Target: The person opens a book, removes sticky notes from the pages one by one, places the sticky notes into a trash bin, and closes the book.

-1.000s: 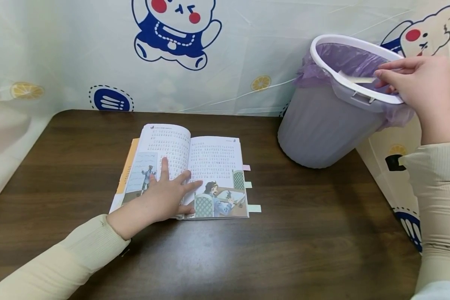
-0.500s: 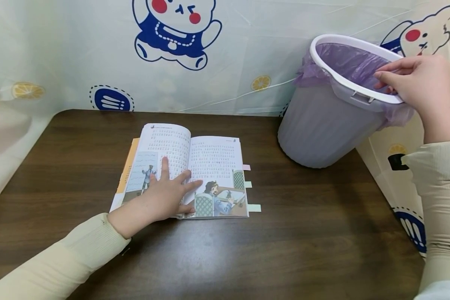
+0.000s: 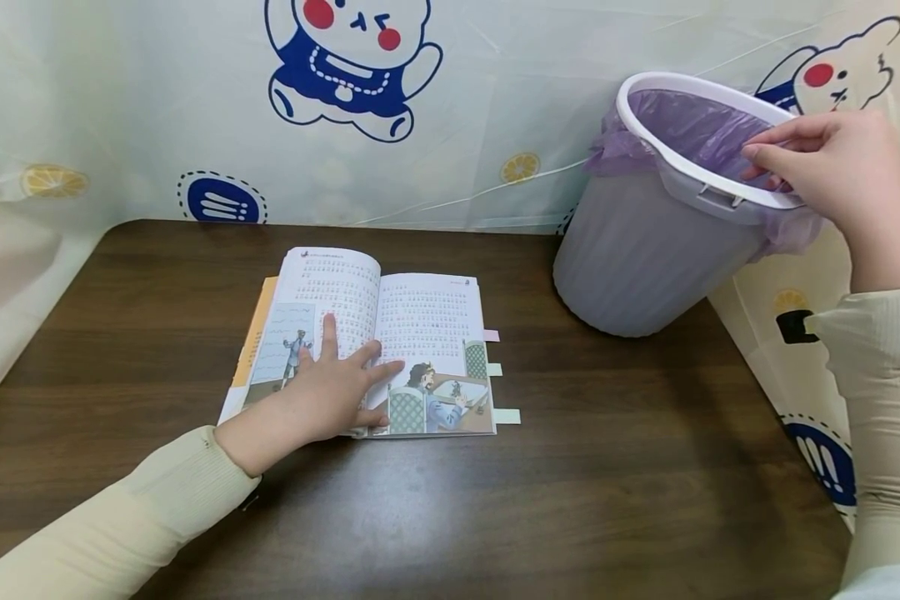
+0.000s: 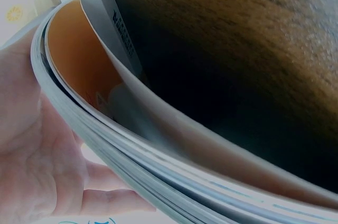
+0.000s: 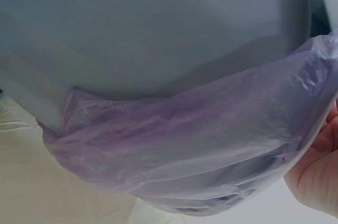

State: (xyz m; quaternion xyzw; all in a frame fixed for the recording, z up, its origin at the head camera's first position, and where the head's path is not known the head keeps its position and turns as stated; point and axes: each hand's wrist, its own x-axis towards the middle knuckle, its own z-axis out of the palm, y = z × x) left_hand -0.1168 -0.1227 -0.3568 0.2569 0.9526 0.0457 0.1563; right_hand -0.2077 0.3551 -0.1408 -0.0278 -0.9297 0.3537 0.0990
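Observation:
An open book (image 3: 429, 321) with text and colour pictures lies on the table, its cover orange at the left edge. Across its left page and fold my left hand (image 3: 326, 396) rests flat with fingers spread. The left wrist view shows that hand (image 4: 39, 166) beside the bowed page edges (image 4: 137, 152). At the right, my right hand (image 3: 843, 167) hangs over the rim of a grey bin (image 3: 637, 250), its thumb and fingers loosely bent and nothing visible between them. A purple bag (image 3: 701, 125) lines the bin; its folded-over edge (image 5: 174, 134) fills the right wrist view.
One pink tab (image 3: 492, 336) and two pale green tabs stick out of the book's right side. Behind the brown wooden table (image 3: 570, 483) hangs a cloth (image 3: 495, 83) printed with cartoon figures. The bin leans at the table's back right.
A pale strip that my right fingers pinched over the bin one second ago has left them and is out of sight. The left hand and book stay as they were.

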